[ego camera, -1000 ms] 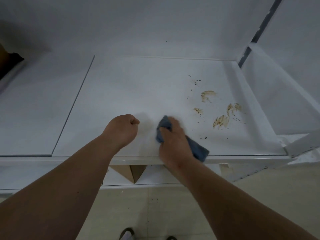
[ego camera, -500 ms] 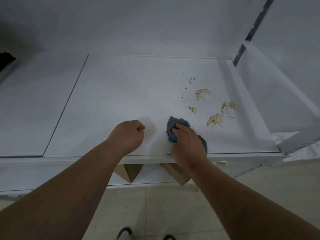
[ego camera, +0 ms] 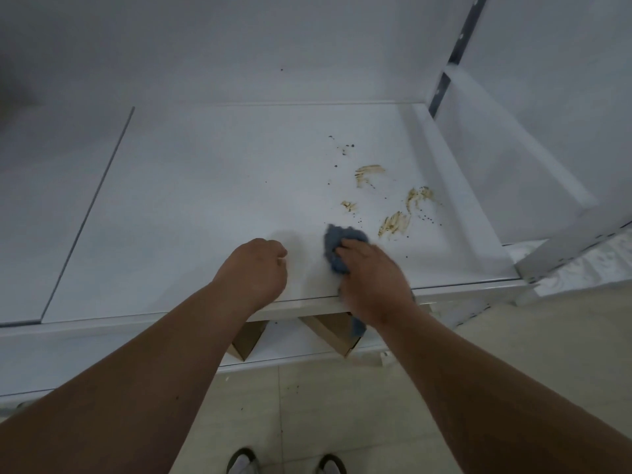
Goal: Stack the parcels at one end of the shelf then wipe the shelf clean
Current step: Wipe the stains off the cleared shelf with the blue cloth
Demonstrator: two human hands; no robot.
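The white shelf point(ego camera: 212, 206) spreads out in front of me. My right hand point(ego camera: 372, 278) presses a crumpled blue cloth point(ego camera: 337, 244) onto it near the front edge, with one end of the cloth hanging below the edge. Brown smears point(ego camera: 395, 224) and dark specks lie just beyond the cloth, toward the right end. My left hand point(ego camera: 254, 271) rests as a closed fist on the shelf beside the cloth, holding nothing. No parcels show on this shelf level.
Brown cardboard boxes point(ego camera: 328, 331) sit on the lower shelf under the front edge. A white side panel point(ego camera: 506, 172) and a slotted metal upright point(ego camera: 444, 83) close the right end. A seam point(ego camera: 89, 213) divides the shelf at left. My feet point(ego camera: 284, 463) stand on the tiled floor.
My right hand swept the cloth to the right and forward toward the smears, then drew back toward the front edge. My left fist stayed in place on the shelf.
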